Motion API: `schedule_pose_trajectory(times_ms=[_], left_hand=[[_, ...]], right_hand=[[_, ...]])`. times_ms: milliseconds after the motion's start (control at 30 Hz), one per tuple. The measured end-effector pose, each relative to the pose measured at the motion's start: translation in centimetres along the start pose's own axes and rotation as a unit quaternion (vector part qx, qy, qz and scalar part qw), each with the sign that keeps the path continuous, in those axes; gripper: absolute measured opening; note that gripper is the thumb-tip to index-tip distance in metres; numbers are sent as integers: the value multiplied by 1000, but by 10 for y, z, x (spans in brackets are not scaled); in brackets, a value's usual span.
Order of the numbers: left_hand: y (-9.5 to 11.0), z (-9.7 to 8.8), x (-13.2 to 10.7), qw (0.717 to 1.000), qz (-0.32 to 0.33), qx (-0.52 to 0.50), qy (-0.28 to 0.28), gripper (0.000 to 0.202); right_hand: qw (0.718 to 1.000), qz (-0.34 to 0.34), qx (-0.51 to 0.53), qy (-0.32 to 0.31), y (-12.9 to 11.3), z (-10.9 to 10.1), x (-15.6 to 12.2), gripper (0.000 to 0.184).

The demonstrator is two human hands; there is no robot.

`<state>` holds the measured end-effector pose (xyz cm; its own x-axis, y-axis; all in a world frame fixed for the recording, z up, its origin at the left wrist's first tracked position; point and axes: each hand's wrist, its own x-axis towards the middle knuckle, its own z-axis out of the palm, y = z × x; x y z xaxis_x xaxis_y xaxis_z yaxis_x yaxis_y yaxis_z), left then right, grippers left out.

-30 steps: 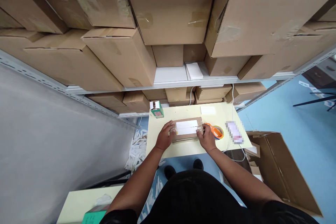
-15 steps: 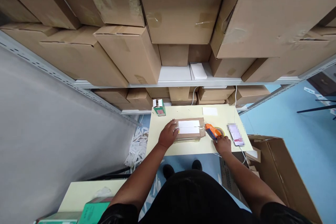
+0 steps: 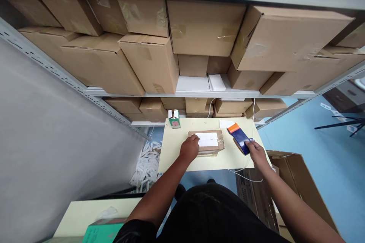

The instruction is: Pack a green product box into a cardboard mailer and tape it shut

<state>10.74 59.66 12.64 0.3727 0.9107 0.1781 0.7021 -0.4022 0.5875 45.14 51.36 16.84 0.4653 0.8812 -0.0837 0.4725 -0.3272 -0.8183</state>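
Note:
A small brown parcel (image 3: 210, 142) with a white label lies on the pale yellow table (image 3: 176, 155). My left hand (image 3: 190, 149) rests on the parcel's left end, fingers curled over its edge. My right hand (image 3: 255, 152) grips an orange and blue tape dispenser (image 3: 238, 138), lifted just off the table to the right of the parcel, its orange end pointing up and left.
A small green and white box (image 3: 173, 118) stands at the table's back left, a white paper (image 3: 226, 123) at the back. Metal shelves (image 3: 199, 93) packed with cardboard boxes rise behind. An open carton (image 3: 296, 182) sits on the blue floor at right. White scraps (image 3: 148, 165) litter the floor at left.
My right hand left the parcel, reached right to the tape dispenser and picked it up. My left hand stayed on the parcel's left end. The view tilted slightly.

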Motion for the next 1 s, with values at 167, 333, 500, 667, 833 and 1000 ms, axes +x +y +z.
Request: schedule_pose_trajectory(times_ms=[167,333,500,667,833,1000], left_hand=[[11,-20,1,975,-117,-189,28,28],[11,-44,11,855,-294,-426,-43,56],[10,-50,12,767,-296,-568,-39,52],[13,-46,7,766,-333,-550,-3,33],[14,-37,2,819,-323,-466,91,23],[8,-26,-8,802,-360,-446,169,19]], right_hand=[[985,-53,56,-152,-83,45,10,58],[971,-58,54,-226,-103,94,22,60],[963,-73,48,-253,-101,102,26,61],[961,-74,26,-266,-106,102,25,61],[962,-72,-24,-263,-111,100,28,65],[954,-62,-66,-287,-112,95,32,65]])
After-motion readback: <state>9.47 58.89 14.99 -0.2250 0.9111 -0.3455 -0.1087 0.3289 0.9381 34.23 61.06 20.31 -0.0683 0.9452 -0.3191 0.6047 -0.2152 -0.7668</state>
